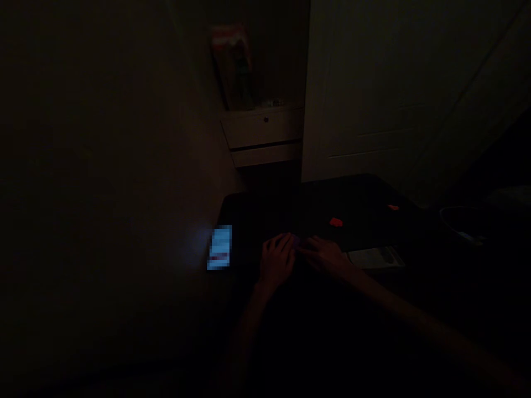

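Note:
The picture is very dark. Over a black table, my left hand has its fingers bent together at the left side of a small purple piece. From the right, my right hand meets the same piece with closed fingers. Its material and exact shape are too dim to make out, and the fingers cover part of it. Beyond my right hand lies a small orange-red piece, with a second orange-red piece farther right.
A lit screen, blurred out, stands at the table's left edge by the wall. Right of my right hand lies a flat pale packet or sheet. A thin white cable curves at the right. Behind are drawers with a box on top.

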### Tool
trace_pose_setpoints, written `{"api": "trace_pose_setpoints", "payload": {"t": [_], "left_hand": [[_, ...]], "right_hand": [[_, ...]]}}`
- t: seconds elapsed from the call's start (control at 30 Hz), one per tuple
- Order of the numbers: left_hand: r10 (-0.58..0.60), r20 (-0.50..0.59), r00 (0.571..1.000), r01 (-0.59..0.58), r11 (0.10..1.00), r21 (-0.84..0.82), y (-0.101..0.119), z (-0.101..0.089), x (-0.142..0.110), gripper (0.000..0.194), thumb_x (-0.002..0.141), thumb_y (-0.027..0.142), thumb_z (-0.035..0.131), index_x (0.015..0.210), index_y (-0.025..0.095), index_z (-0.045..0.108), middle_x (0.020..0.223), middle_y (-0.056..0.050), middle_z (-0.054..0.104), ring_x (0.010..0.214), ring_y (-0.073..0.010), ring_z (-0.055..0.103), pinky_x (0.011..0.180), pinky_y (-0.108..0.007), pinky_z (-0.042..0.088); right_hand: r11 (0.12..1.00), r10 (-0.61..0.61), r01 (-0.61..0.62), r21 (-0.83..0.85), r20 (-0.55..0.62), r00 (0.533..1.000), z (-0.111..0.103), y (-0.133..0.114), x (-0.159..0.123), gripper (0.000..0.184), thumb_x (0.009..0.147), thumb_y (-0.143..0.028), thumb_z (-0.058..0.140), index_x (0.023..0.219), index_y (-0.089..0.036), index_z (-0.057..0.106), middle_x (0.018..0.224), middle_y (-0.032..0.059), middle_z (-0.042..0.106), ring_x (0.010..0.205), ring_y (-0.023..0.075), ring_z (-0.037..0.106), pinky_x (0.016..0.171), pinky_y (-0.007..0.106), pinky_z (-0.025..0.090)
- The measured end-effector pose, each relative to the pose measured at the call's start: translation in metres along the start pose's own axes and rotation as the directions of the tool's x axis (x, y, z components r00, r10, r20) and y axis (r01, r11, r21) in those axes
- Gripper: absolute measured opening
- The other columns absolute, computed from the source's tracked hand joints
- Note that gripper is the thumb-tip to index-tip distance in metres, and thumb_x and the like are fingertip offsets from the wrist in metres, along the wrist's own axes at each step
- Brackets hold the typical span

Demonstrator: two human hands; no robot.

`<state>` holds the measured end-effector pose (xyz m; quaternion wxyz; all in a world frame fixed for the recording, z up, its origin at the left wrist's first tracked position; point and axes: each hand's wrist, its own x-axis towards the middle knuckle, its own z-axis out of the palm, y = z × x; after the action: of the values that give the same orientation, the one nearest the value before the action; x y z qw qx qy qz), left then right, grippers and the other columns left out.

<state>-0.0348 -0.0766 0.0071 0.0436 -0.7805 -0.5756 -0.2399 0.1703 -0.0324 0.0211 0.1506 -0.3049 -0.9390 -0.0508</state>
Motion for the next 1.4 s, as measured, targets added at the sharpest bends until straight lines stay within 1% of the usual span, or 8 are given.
{"api": "trace_pose_setpoints", "payload": {"t": [0.23,0.63,0.77,0.9,0.97,1.2,1.3,1.4], "left_hand": [[-0.001,0.002,1.000,0.001,1.000,0.004,0.000,0.000,0.000,0.040,0.104,0.031,0.045,0.141,0.026,0.056,0.149,-0.002,0.059,0.135,-0.0242,0.050,0.110,-0.048,0.041],[-0.011,0.007,1.000,0.011,1.000,-0.001,-0.001,0.002,0.001,0.040,0.104,0.032,0.045,0.142,0.026,0.056,0.149,-0.001,0.058,0.135,-0.0244,0.050,0.110,-0.048,0.040],[-0.008,0.003,1.000,0.008,1.000,-0.009,-0.001,0.001,0.001,0.040,0.103,0.031,0.046,0.142,0.025,0.056,0.149,-0.002,0.058,0.136,-0.0244,0.049,0.110,-0.048,0.040],[-0.015,0.010,1.000,0.015,1.000,-0.012,0.000,-0.001,0.001,0.040,0.103,0.031,0.045,0.142,0.027,0.057,0.149,-0.001,0.058,0.136,-0.0243,0.049,0.111,-0.048,0.040],[-0.023,0.013,1.000,0.023,1.000,-0.015,0.001,-0.001,0.002,0.040,0.104,0.031,0.045,0.141,0.027,0.057,0.149,-0.001,0.058,0.136,-0.0242,0.049,0.111,-0.048,0.039],[-0.091,-0.004,0.996,0.090,0.995,-0.033,0.003,0.001,0.004,0.038,0.104,0.035,0.045,0.140,0.031,0.057,0.148,0.000,0.059,0.135,-0.0237,0.051,0.109,-0.049,0.041],[-0.105,-0.016,0.994,0.105,0.994,-0.043,0.002,0.002,0.005,0.038,0.103,0.035,0.047,0.140,0.030,0.056,0.147,-0.001,0.060,0.135,-0.0233,0.051,0.110,-0.048,0.041],[-0.151,-0.022,0.988,0.149,0.986,-0.069,0.002,0.003,0.007,0.036,0.100,0.037,0.055,0.135,0.030,0.060,0.143,-0.001,0.063,0.133,-0.0243,0.053,0.110,-0.049,0.041]], "right_hand": [[1.000,-0.003,0.003,-0.001,0.021,1.000,-0.006,-0.003,0.003,0.032,0.094,-0.020,0.063,0.125,-0.025,0.071,0.112,0.0100,0.068,0.101,0.0253,0.059,0.072,0.031,0.048],[0.999,-0.010,0.009,0.033,0.025,1.000,-0.008,-0.002,0.003,0.034,0.094,-0.019,0.061,0.126,-0.025,0.071,0.111,0.0096,0.069,0.098,0.0253,0.059,0.074,0.033,0.051],[0.987,0.014,-0.011,0.161,-0.017,1.000,-0.002,0.003,-0.002,0.038,0.093,-0.016,0.059,0.128,-0.025,0.071,0.112,0.0096,0.069,0.098,0.0253,0.062,0.079,0.037,0.055],[0.927,0.117,-0.047,0.373,-0.166,0.979,0.014,0.010,-0.010,0.037,0.095,-0.013,0.053,0.125,-0.024,0.072,0.114,0.0096,0.069,0.102,0.0230,0.066,0.090,0.040,0.057],[0.905,0.159,-0.059,0.422,-0.207,0.965,0.020,0.011,-0.011,0.037,0.096,-0.014,0.051,0.126,-0.023,0.071,0.114,0.0101,0.068,0.103,0.0228,0.067,0.091,0.041,0.058],[0.917,0.147,-0.067,0.393,-0.179,0.973,0.019,0.009,-0.002,0.048,0.094,-0.013,0.052,0.140,-0.027,0.062,0.121,0.0114,0.065,0.106,0.0237,0.066,0.092,0.042,0.058],[0.923,0.162,-0.091,0.374,-0.164,0.973,0.018,0.010,0.001,0.046,0.094,-0.013,0.053,0.136,-0.025,0.065,0.116,0.0114,0.064,0.103,0.0238,0.065,0.091,0.041,0.058],[0.925,0.175,-0.107,0.365,-0.158,0.972,0.019,0.009,0.001,0.040,0.093,-0.013,0.053,0.129,-0.023,0.069,0.112,0.0114,0.064,0.101,0.0241,0.065,0.090,0.041,0.058]]}}
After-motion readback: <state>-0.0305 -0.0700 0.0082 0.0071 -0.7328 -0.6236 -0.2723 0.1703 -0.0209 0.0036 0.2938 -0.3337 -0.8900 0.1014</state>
